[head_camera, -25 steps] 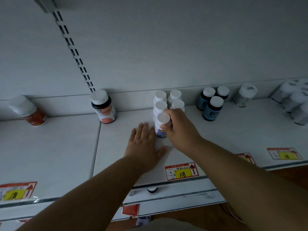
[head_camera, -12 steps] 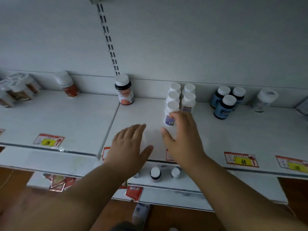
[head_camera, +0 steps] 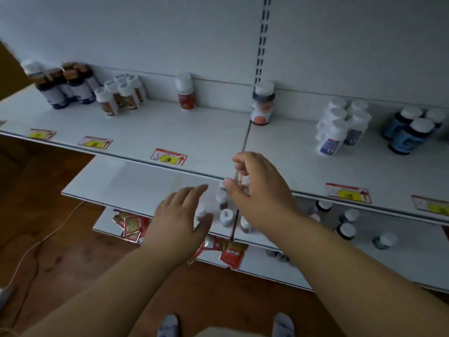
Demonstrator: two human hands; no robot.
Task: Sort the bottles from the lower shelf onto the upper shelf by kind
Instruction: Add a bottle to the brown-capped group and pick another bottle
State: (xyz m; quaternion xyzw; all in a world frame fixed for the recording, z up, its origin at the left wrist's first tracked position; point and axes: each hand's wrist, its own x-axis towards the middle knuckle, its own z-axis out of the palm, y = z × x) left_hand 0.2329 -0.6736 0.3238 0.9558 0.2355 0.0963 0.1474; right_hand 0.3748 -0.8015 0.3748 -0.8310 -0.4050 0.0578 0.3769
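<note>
My left hand (head_camera: 179,217) and my right hand (head_camera: 260,190) hover open and empty over the lower shelf (head_camera: 136,183), just above a few small white-capped bottles (head_camera: 226,216). More loose bottles (head_camera: 345,231) stand on the lower shelf to the right. On the upper shelf (head_camera: 170,127) stand sorted groups: white bottles with purple labels (head_camera: 336,132), blue bottles (head_camera: 410,132), a single orange-labelled bottle (head_camera: 262,107), a red-labelled bottle (head_camera: 185,94), brown-labelled bottles (head_camera: 121,94) and dark tall bottles (head_camera: 63,86).
Price tags (head_camera: 168,156) line the upper shelf's front edge. Red packets (head_camera: 131,223) lie on a bottom shelf under the lower one. A cable (head_camera: 36,244) runs over the wooden floor at the left. My feet (head_camera: 226,324) show at the bottom.
My right hand let go of the white purple-labelled bottle on the upper shelf. Both hands dropped down to the lower shelf, and the view swung down and left.
</note>
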